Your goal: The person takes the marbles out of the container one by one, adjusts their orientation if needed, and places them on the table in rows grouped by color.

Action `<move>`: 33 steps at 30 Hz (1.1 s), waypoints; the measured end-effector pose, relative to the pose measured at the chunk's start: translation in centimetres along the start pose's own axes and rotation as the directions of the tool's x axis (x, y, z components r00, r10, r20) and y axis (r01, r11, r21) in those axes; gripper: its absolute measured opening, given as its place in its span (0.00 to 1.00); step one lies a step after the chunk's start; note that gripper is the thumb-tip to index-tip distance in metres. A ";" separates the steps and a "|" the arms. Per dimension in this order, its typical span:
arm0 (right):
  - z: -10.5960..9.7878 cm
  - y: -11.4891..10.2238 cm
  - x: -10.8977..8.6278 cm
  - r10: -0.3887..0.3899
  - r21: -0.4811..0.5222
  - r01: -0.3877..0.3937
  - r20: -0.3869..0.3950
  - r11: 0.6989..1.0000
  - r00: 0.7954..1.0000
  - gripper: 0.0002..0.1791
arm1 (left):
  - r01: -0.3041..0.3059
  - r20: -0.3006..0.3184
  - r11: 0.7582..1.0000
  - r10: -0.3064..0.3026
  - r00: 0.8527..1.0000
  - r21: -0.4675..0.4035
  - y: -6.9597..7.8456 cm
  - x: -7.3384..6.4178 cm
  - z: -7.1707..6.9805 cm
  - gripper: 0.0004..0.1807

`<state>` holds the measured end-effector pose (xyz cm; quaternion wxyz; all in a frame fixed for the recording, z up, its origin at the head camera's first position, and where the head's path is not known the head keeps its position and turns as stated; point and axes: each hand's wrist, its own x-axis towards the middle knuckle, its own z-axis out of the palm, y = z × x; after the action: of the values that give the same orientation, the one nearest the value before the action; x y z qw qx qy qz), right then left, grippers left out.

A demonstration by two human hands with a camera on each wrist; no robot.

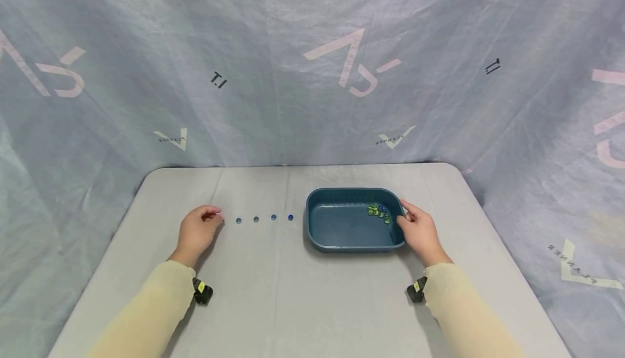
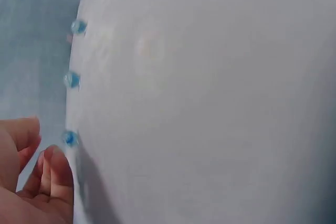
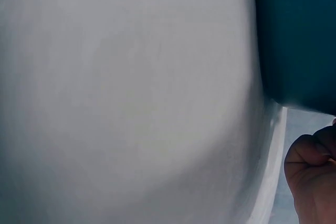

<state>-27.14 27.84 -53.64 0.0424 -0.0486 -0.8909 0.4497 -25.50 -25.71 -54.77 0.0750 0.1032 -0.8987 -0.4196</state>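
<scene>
My left hand (image 1: pixel 197 231) is low over the table at the left end of a row of blue glass marbles (image 1: pixel 238 221). Its fingers curve loosely, and in the left wrist view a gap shows between thumb and fingers, with no marble visible in it. The nearest marble (image 2: pixel 70 138) is just beyond those fingertips. With the thumb inside the rim and fingers outside, my right hand (image 1: pixel 421 232) grips the right end of a dark teal plastic tray (image 1: pixel 329 248). Several green-yellow marbles (image 1: pixel 375 210) and a few blue ones lie at the tray's right side.
A pale cloth covers the table (image 1: pixel 293 304). Behind it and along both sides hangs a grey printed curtain (image 1: pixel 273 65). The row of marbles runs between my left hand and the tray's left wall. A small black camera (image 1: pixel 202 293) is on the left wrist.
</scene>
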 end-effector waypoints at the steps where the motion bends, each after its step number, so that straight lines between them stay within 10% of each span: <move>1: 0.0 0.0 0.0 0.001 0.001 -0.001 -0.001 1.000 1.000 0.29 | -0.034 -0.018 0.999 0.034 0.999 0.006 0.5 -0.2 0.2 0.11; 7: 0.1 0.2 0.0 0.005 0.000 -0.005 -0.005 1.000 1.000 0.29 | -0.225 -0.004 0.974 0.225 0.974 -0.037 4.4 -1.7 2.9 0.11; 16: 0.3 0.2 0.0 -0.001 -0.001 0.001 0.000 1.000 1.000 0.29 | -0.279 0.121 0.931 0.313 0.942 -0.234 11.0 -4.7 7.1 0.14; 33: 0.2 0.1 0.1 -0.010 0.000 0.010 -0.004 1.000 1.000 0.29 | -0.400 0.293 0.860 0.490 0.821 -0.317 17.9 -6.6 12.7 0.15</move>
<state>-27.24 27.73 -53.84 0.0465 -0.0452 -0.8910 0.4493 -24.12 -3.48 -49.46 0.0159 -0.2005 -0.8377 -0.5077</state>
